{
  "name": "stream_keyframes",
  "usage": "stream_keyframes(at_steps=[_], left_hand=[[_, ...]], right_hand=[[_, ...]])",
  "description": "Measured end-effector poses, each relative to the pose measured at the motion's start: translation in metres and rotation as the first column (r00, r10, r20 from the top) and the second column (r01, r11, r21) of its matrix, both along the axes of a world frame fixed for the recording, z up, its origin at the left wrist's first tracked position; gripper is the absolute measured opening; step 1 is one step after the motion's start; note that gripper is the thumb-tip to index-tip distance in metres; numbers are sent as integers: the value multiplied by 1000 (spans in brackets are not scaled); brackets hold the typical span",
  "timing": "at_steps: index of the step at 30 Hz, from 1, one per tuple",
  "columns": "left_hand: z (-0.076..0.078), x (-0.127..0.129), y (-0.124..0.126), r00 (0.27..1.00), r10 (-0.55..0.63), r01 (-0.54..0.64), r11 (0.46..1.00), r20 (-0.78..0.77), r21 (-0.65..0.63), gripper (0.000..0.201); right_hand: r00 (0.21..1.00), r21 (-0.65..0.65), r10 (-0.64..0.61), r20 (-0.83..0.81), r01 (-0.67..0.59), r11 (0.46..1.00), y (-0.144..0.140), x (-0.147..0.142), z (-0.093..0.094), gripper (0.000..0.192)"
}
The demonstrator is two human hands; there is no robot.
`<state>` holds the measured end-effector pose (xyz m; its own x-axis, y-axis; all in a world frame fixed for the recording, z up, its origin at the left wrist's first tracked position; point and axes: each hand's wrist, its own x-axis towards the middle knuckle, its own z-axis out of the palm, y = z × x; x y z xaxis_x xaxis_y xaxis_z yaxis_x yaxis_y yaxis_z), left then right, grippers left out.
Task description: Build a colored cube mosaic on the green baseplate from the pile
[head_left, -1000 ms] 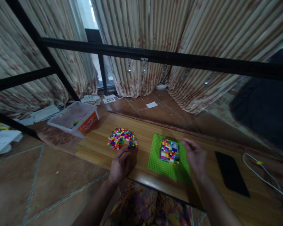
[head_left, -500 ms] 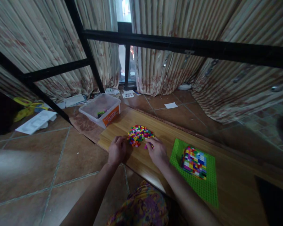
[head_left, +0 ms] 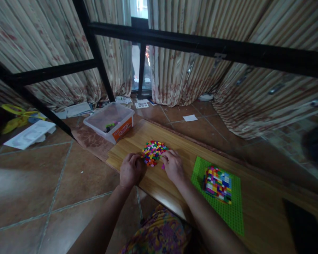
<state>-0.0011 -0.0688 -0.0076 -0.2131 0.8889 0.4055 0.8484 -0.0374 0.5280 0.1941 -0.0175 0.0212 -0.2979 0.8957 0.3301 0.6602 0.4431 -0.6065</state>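
Note:
A pile of small multicoloured bricks (head_left: 153, 151) lies on a low wooden board (head_left: 180, 148). My left hand (head_left: 129, 170) rests curled at the pile's near left edge, touching the board. My right hand (head_left: 173, 165) lies at the pile's right edge, fingers bent onto the bricks; whether it grips one is hidden. To the right a green baseplate (head_left: 229, 211) carries a block built of multicoloured bricks (head_left: 217, 180).
A clear plastic tub (head_left: 110, 121) with an orange label stands on the floor left of the board. Black metal bars (head_left: 201, 44) cross above. Papers (head_left: 29, 132) lie on the tiled floor. A dark flat object (head_left: 303, 229) lies at the board's far right. Curtains hang behind.
My right hand moved from the green baseplate over to the brick pile. The view swung left. My left hand stayed beside the pile.

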Motion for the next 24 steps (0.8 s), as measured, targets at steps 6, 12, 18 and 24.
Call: stream_keyframes(at_steps=[6,12,18,24], left_hand=[[-3,-3,2,999,-5,5,1000,-33,0,25],[-2,-6,6,997,10,-11,1000,-72,-15,28],[7,-2,6,997,48,-54,995,-67,-88,31],[13,2,6,995,70,-79,989,-72,-125,31]], right_hand=[[937,-158,-182,-299,140,977,-50,52,31,14],[853,-169,-471,-226,442,881,-93,154,33,23],[817,-62,-575,-57,571,818,-79,216,25,30],[873,24,-487,-8,487,873,-62,214,23,28]])
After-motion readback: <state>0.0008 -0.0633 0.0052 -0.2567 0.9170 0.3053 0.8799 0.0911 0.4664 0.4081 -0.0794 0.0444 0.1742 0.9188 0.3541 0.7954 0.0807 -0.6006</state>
